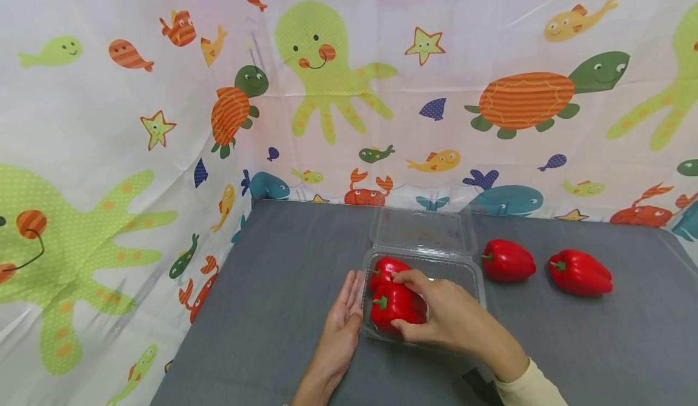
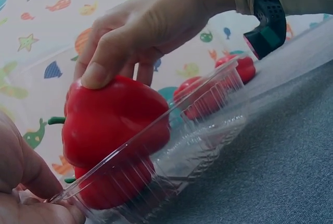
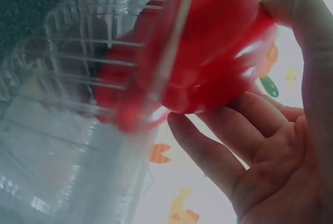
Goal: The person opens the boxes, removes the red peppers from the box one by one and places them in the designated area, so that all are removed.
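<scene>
My right hand [image 1: 452, 318] grips a red bell pepper [image 1: 398, 306] between thumb and fingers, over the near left part of a clear plastic clamshell container [image 1: 474, 282]. In the left wrist view this held pepper [image 2: 114, 120] reaches above the rim, overlapping a lower red pepper [image 2: 106, 185] inside. That other pepper [image 1: 388, 266] shows beyond it in the head view, at the container's left side. Along the left wall rests my left hand [image 1: 340, 327], its fingers straight and pointing away from me. Behind, the container's lid [image 1: 422, 230] lies folded back.
Two more red bell peppers [image 1: 508, 261] lie on the grey tabletop [image 1: 262, 309] to the right of the container, the farther pepper [image 1: 580, 272] rightmost. A curtain [image 1: 371, 48] printed with sea animals hangs behind and at the left. A dark wrist device [image 2: 266, 23] is strapped to the right wrist.
</scene>
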Tool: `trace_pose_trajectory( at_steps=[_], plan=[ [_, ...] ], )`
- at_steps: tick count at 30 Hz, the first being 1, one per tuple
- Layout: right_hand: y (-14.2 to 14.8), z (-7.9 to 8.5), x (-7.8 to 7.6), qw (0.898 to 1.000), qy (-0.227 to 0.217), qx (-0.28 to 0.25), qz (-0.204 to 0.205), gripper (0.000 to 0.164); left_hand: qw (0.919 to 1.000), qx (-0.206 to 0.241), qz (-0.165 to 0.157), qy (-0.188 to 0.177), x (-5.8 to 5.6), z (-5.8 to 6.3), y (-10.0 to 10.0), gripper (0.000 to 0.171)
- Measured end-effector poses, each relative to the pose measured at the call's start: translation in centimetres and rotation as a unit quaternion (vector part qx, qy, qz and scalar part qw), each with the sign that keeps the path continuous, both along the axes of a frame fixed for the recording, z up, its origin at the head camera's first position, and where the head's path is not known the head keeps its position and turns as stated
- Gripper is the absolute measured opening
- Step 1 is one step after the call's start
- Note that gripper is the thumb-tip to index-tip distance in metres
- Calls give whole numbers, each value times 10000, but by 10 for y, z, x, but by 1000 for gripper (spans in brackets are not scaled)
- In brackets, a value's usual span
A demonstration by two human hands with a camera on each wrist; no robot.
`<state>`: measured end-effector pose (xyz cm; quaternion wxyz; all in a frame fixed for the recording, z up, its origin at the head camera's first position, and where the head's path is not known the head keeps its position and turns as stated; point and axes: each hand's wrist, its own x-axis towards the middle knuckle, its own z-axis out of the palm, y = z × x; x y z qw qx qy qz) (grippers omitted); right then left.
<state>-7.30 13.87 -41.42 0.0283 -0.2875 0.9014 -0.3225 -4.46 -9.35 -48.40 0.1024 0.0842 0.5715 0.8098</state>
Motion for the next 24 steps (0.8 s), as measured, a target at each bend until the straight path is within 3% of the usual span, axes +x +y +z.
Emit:
trace_pose_trajectory(
  at_steps=[5, 13, 24],
  plan=[
    [3, 10, 5, 9996, 136, 221, -80, 72, 10000, -29, 54, -45, 2, 0, 1, 75],
    [16, 26, 10, 9989, 411, 159, -132, 78, 9994, -233, 258, 79, 2, -1, 7, 75],
    [43, 39, 14, 9952, 657, 493, -524, 78, 9982, -351, 471, 93, 5, 1, 11, 75]
  ],
)
